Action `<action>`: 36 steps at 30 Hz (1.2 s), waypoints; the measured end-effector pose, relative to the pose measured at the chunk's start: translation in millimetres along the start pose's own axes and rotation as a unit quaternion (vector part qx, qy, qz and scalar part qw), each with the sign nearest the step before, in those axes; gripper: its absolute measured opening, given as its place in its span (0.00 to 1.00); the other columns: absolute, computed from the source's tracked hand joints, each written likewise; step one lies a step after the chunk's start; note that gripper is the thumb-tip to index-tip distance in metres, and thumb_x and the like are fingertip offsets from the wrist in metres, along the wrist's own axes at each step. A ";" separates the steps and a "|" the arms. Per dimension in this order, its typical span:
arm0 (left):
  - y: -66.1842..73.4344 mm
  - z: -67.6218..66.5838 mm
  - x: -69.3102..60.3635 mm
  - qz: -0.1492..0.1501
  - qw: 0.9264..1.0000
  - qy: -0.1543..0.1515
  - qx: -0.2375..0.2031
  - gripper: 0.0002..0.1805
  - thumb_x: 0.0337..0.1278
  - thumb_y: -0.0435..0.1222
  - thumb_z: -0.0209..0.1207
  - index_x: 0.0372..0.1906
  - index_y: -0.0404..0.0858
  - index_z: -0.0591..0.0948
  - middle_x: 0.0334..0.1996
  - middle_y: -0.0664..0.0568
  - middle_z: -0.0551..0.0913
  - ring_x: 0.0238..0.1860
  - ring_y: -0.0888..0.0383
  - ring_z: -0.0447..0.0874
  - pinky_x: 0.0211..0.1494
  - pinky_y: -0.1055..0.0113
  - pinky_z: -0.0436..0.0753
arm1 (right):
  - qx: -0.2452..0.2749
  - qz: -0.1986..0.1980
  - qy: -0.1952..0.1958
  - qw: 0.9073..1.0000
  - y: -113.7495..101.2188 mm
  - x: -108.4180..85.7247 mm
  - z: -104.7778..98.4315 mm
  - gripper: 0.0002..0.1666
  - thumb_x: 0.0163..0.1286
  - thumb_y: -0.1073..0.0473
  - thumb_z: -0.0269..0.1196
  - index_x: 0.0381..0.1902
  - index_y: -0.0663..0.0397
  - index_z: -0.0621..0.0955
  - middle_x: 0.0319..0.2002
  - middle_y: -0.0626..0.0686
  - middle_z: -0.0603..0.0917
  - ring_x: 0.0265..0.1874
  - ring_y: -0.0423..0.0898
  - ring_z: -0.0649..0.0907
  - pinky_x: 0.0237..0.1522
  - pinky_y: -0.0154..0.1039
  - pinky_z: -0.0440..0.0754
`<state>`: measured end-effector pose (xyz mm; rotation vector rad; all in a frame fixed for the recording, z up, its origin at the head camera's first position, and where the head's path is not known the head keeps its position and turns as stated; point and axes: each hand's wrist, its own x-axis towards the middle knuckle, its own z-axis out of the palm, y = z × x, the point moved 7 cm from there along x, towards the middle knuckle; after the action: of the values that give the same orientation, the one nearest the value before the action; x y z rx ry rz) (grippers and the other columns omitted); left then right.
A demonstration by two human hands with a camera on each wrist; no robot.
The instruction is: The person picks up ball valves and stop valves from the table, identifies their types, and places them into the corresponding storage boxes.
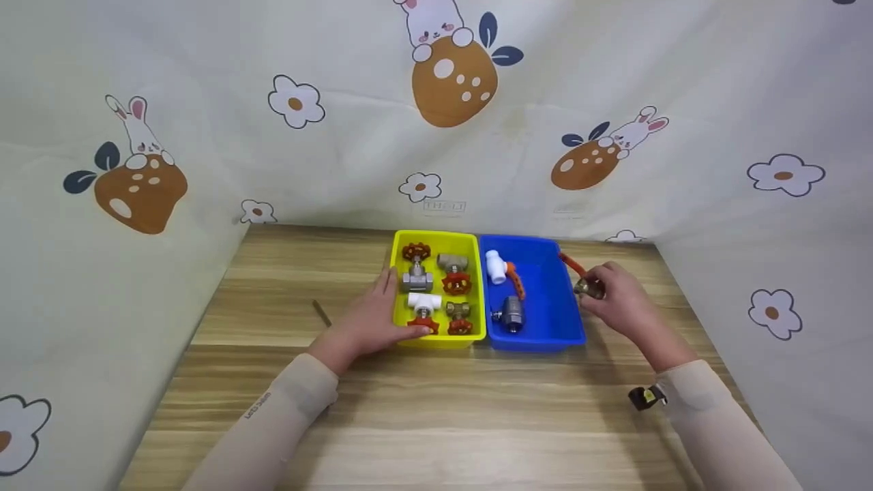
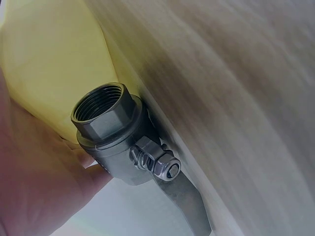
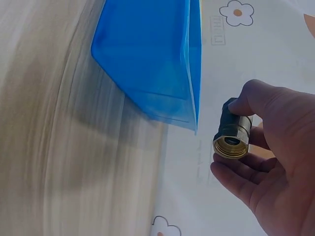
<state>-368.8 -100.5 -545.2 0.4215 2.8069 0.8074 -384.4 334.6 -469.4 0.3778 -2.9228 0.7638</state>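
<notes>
A brass ball valve [image 1: 588, 288] with a red lever [image 1: 571, 264] is pinched between the thumb and fingers of my right hand [image 1: 617, 294], just outside the blue bin's right wall. One threaded end of the brass valve [image 3: 231, 130] faces the right wrist camera. My left hand [image 1: 368, 317] lies along the left side of the yellow bin [image 1: 443, 341], fingers extended, thumb across its front-left corner. Beside that hand, a steel ball valve [image 2: 118, 132] with a flat lever [image 2: 187, 204] is on the table; in the head view only its lever [image 1: 322, 313] shows.
Gate valves with red wheels fill the yellow bin, among them a white plastic valve [image 1: 424, 301]. The blue bin [image 1: 545, 343] holds a white valve with an orange lever [image 1: 498, 268] and a steel valve [image 1: 512, 314]. A patterned cloth [image 1: 341, 170] encloses the wooden table [image 1: 436, 423].
</notes>
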 end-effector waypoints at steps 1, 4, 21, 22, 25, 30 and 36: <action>0.1 -0.1 -0.1 0.000 1.000 0.000 0.001 0.81 0.50 0.83 0.63 0.92 0.38 0.40 0.91 0.39 0.38 0.89 0.37 0.48 0.85 0.40 0.63 | -0.003 -0.005 -0.002 1.000 -2.1 1.9 0.7 0.16 0.70 0.65 0.72 0.52 0.67 0.86 0.46 0.61 0.81 0.42 0.56 0.83 0.45 0.52 0.85; 0.1 0.1 -0.1 0.000 1.000 0.001 0.006 0.81 0.50 0.83 0.63 0.92 0.38 0.40 0.91 0.38 0.39 0.89 0.37 0.49 0.85 0.39 0.63 | -0.016 -0.015 -0.006 1.000 -8.0 7.6 2.1 0.15 0.70 0.64 0.72 0.52 0.67 0.86 0.45 0.60 0.81 0.41 0.56 0.83 0.45 0.52 0.86; 1.9 -0.3 -1.2 0.008 1.000 0.003 -0.008 0.78 0.54 0.78 0.67 0.92 0.37 0.42 0.91 0.39 0.37 0.89 0.35 0.47 0.85 0.37 0.60 | -0.058 0.006 -0.046 0.997 -31.0 42.0 18.7 0.18 0.73 0.59 0.72 0.53 0.67 0.86 0.43 0.61 0.86 0.40 0.58 0.85 0.46 0.58 0.89; 1.6 -0.3 -1.0 0.007 1.000 0.003 -0.010 0.78 0.54 0.78 0.67 0.92 0.37 0.42 0.91 0.39 0.37 0.88 0.35 0.47 0.85 0.37 0.60 | -0.061 0.010 -0.049 0.997 -31.8 44.0 20.2 0.18 0.73 0.59 0.72 0.54 0.67 0.86 0.43 0.61 0.86 0.41 0.58 0.85 0.47 0.58 0.90; 1.4 -1.1 -1.1 0.005 1.000 0.003 -0.016 0.79 0.53 0.78 0.68 0.92 0.38 0.41 0.91 0.39 0.37 0.88 0.35 0.47 0.85 0.37 0.60 | -0.065 0.025 -0.061 0.996 -33.9 49.8 24.1 0.18 0.74 0.58 0.72 0.54 0.67 0.86 0.44 0.62 0.87 0.41 0.59 0.85 0.47 0.58 0.90; -0.2 -1.1 -0.6 0.007 1.000 0.007 -0.018 0.80 0.51 0.80 0.67 0.92 0.37 0.41 0.91 0.38 0.38 0.89 0.35 0.47 0.86 0.38 0.60 | -0.076 0.035 -0.075 0.994 -37.9 58.7 29.1 0.17 0.75 0.57 0.72 0.52 0.66 0.86 0.42 0.61 0.87 0.39 0.58 0.85 0.46 0.56 0.89; -0.6 -0.6 -0.4 0.009 1.000 0.004 -0.014 0.80 0.52 0.81 0.65 0.92 0.37 0.40 0.91 0.38 0.37 0.89 0.35 0.46 0.86 0.38 0.59 | -0.078 0.035 -0.081 0.993 -41.7 67.7 35.4 0.17 0.75 0.58 0.72 0.50 0.67 0.87 0.41 0.62 0.87 0.39 0.58 0.85 0.47 0.57 0.89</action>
<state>-368.7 -101.4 -545.0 0.4401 2.8002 0.8531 -439.9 267.6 -470.1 0.3394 -3.1364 0.5315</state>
